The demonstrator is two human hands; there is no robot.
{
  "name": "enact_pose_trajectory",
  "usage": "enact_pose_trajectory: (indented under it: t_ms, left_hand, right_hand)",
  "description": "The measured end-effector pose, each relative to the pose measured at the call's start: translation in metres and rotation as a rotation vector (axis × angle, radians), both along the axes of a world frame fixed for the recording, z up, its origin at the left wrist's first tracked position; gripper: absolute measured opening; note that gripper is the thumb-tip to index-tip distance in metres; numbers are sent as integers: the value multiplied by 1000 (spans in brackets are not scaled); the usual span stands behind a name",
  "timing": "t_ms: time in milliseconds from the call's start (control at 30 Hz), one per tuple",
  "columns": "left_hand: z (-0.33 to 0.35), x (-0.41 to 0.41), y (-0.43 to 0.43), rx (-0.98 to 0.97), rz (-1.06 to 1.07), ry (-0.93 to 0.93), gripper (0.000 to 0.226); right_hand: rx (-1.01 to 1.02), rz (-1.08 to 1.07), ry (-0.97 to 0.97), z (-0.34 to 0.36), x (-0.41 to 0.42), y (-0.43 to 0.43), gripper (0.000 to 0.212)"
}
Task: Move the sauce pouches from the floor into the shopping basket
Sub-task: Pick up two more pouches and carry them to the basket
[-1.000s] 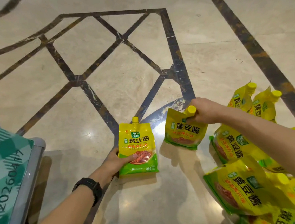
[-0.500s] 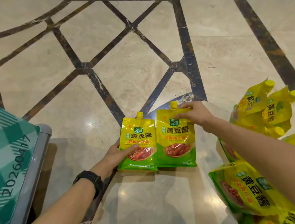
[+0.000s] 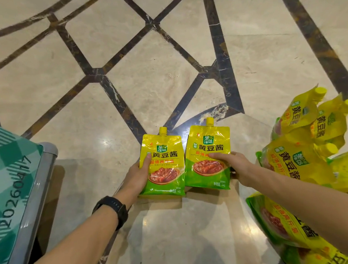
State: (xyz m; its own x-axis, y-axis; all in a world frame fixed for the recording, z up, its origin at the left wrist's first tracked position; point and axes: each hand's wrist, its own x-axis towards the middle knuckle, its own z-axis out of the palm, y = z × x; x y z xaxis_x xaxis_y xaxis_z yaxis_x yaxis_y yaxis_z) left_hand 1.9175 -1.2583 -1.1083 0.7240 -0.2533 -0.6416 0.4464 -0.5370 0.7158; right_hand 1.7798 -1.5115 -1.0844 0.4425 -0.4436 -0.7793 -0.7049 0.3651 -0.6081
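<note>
Since the earlier frame, the right hand (image 3: 236,166) has shifted from the cap end of the right pouch (image 3: 209,143) to its 3 o'clock edge and pinches it, thumb across the front. The left hand (image 3: 138,177) grips the left pouch (image 3: 162,154) at its 9 o'clock edge. Both pouches sit side by side at the floor (image 3: 164,80), caps toward 12 o'clock. The remaining pouches (image 3: 297,159) lie piled at 3 to 5 o'clock, and the shopping basket (image 3: 37,196) stands at 9 o'clock.
</note>
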Motion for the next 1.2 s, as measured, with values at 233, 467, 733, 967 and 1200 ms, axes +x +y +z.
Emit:
enact_pose_trajectory:
  t_ms: [233,467,733,967,1200]
  left_hand:
    - [-2,2,-2,104,-38,-48,65]
    - [10,1,-2,-38,24,102,38]
    - [2,4,9,-110,-4,145,91]
    - [3,-1,11,-197,21,235,86]
    - [4,-1,15,-211,-19,244,117]
  right_hand:
    - [58,8,-135,-8,-5,7,68]
    - [134,-7,-167,-13,-1,7,80]
    - [182,-9,-212,-17,-4,6,88]
    - [310,138,-179,-17,-14,8,61]
    - [261,89,-214,-19,-13,13,69]
